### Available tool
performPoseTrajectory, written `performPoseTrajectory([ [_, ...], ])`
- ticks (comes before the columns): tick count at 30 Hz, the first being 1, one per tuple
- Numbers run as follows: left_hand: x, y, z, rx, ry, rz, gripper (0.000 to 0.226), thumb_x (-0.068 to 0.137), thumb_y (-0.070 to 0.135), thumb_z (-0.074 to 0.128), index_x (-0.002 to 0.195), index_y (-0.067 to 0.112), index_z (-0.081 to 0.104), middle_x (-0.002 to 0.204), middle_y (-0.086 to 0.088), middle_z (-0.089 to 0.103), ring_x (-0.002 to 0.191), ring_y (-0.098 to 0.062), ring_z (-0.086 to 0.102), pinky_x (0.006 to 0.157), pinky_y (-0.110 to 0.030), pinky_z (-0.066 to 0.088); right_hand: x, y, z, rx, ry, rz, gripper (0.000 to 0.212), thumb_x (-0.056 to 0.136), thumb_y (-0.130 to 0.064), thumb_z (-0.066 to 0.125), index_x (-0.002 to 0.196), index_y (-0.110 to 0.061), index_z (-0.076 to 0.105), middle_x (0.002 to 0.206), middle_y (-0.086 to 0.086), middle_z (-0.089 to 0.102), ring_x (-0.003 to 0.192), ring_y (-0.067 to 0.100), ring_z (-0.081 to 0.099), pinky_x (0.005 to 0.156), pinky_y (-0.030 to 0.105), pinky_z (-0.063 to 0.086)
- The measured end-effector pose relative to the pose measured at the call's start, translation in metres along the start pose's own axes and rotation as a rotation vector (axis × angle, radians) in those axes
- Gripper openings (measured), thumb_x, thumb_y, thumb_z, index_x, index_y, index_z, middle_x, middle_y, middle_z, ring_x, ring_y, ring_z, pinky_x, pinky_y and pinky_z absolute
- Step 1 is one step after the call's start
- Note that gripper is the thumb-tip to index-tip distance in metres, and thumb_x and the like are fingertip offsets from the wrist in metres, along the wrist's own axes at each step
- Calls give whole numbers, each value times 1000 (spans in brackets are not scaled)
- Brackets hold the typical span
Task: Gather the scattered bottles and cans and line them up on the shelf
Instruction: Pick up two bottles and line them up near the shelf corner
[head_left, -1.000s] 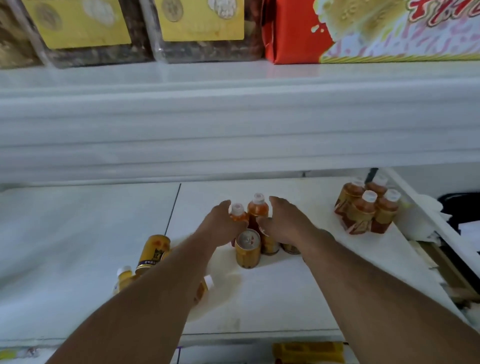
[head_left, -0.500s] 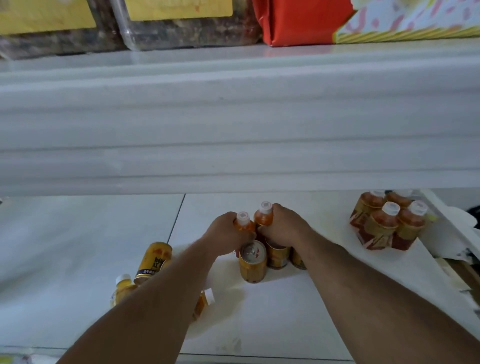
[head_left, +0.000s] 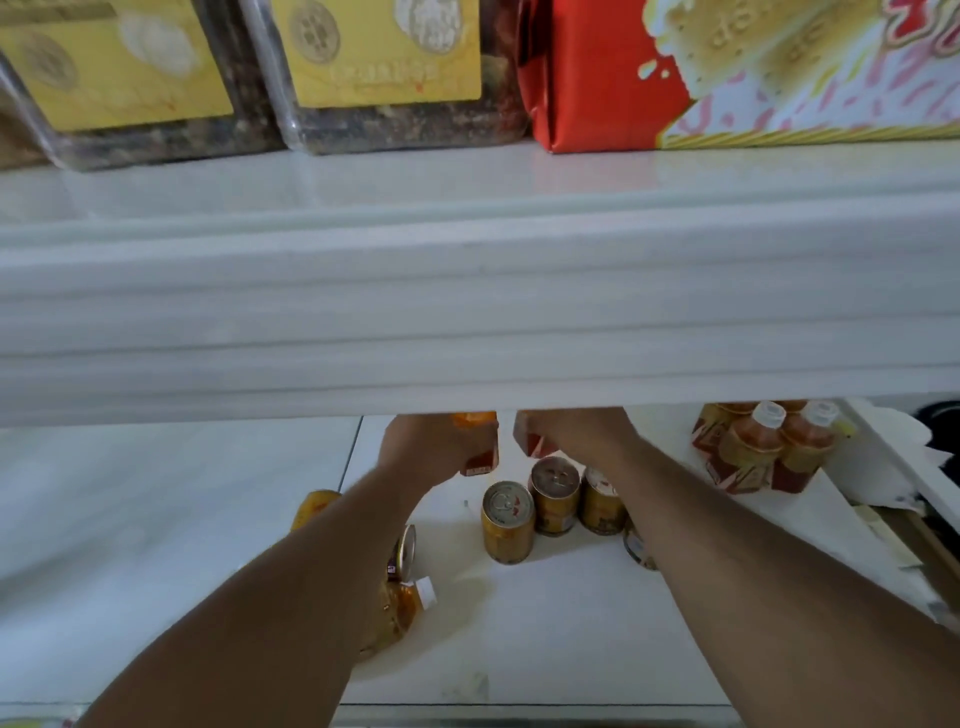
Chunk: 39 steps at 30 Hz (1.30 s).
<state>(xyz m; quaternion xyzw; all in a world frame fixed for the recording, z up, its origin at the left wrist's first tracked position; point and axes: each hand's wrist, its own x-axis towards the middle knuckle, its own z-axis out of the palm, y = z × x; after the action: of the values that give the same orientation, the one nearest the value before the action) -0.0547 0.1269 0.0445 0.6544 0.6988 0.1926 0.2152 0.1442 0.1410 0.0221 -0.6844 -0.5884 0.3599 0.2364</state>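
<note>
Two bottles are off the shelf board at this moment, one in each of my hands, both raised toward the back of the lower shelf (head_left: 545, 639) where the front lip of the upper shelf (head_left: 467, 312) cuts off the view. My left hand (head_left: 431, 447) is wrapped around an orange bottle (head_left: 480, 457) whose cap is hidden behind that lip; my right hand (head_left: 576, 434) is closed around a second bottle (head_left: 530, 441), of which only a red-labelled corner shows.

Below the hands, three gold cans (head_left: 553, 496) stand upright, close together in a loose row, and a fourth can (head_left: 636, 545) peeks out from under my right forearm. At the right end of the shelf, a cluster of upright bottles (head_left: 763, 447) with pale caps is already grouped, touching one another.

Left of centre the job looks unfinished. A can on its side (head_left: 408, 551) lies just beside my left forearm, a toppled bottle (head_left: 410, 603) with a white cap lies next to it, and another gold can (head_left: 311, 506) shows near my left arm; whether that one is upright or tipped I cannot tell.

By my reckoning the work is roughly half done: the right-hand cluster is set, the middle cans stand but are not squared, two bottles are in transit, and the fallen items await pickup.
</note>
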Motion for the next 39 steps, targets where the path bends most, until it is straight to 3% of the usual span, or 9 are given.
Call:
performPoseTrajectory([
  [2, -5, 4, -10, -52, 8, -10, 59, 55, 75, 64, 93, 30, 66, 84, 13, 69, 69, -4, 62, 54, -23, 49, 7, 0, -4, 31, -60, -20, 23, 54, -33, 69, 68, -15, 76, 75, 2, 76, 73, 25, 76, 75, 56, 63],
  [4, -10, 8, -19, -69, 5, 27, 54, 59, 71, 65, 95, 31, 65, 86, 13, 69, 70, -4, 63, 56, -23, 52, -1, -6, -10, 53, -46, -63, 23, 57, -33, 68, 67, -14, 75, 73, 1, 75, 70, 23, 75, 74, 56, 63],
  [7, -20, 15, -27, -55, -4, 153, 36, 70, 60, 67, 90, 30, 66, 83, 9, 70, 73, -9, 65, 66, -33, 59, -45, -27, -22, 114, 208, -115, 22, 70, -38, 75, 85, -23, 76, 82, -8, 75, 75, 8, 72, 72, 36, 63],
  [10, -36, 22, -32, -133, -14, 249, 22, 76, 44, 72, 92, 36, 58, 83, 12, 66, 75, -8, 63, 67, -31, 56, -81, -33, -30, 183, 348, -185, 30, 81, -33, 78, 107, -26, 64, 94, -16, 66, 85, 0, 61, 70, 21, 48],
  [20, -99, 42, -28, -255, -81, 280, 25, 72, 40, 73, 93, 34, 60, 85, 11, 67, 78, -10, 65, 69, -34, 57, -151, -19, -50, 176, 346, -180, 28, 80, -38, 78, 104, -30, 65, 97, -12, 70, 89, 9, 68, 79, 33, 57],
  [25, -146, 55, -25, -293, -67, 268, 28, 75, 42, 72, 96, 30, 60, 91, 9, 66, 86, -12, 64, 76, -37, 56, -193, -2, -63, 194, 328, -203, 27, 81, -36, 81, 103, -33, 65, 95, -19, 67, 87, -4, 61, 68, 20, 45],
  [29, -182, 66, -21, -284, -82, 263, 31, 80, 39, 75, 103, 26, 59, 93, 8, 65, 84, -11, 64, 62, -27, 53, -224, 13, -69, 181, 341, -206, 31, 80, -36, 82, 105, -35, 64, 92, -23, 64, 87, -8, 58, 66, 17, 42],
  [33, -214, 70, -11, -278, -82, 286, 29, 80, 39, 76, 99, 29, 57, 90, 12, 63, 84, -6, 62, 70, -28, 52, -253, 29, -71, 201, 336, -195, 34, 79, -36, 83, 108, -33, 66, 95, -22, 65, 86, -8, 58, 67, 17, 43],
  [39, -251, 72, -5, -294, -106, 336, 31, 82, 34, 77, 103, 31, 55, 86, 19, 61, 78, 4, 59, 60, -15, 42, -297, 42, -69, 234, 351, -186, 37, 80, -32, 83, 112, -31, 66, 101, -19, 65, 93, 0, 60, 74, 22, 45],
])
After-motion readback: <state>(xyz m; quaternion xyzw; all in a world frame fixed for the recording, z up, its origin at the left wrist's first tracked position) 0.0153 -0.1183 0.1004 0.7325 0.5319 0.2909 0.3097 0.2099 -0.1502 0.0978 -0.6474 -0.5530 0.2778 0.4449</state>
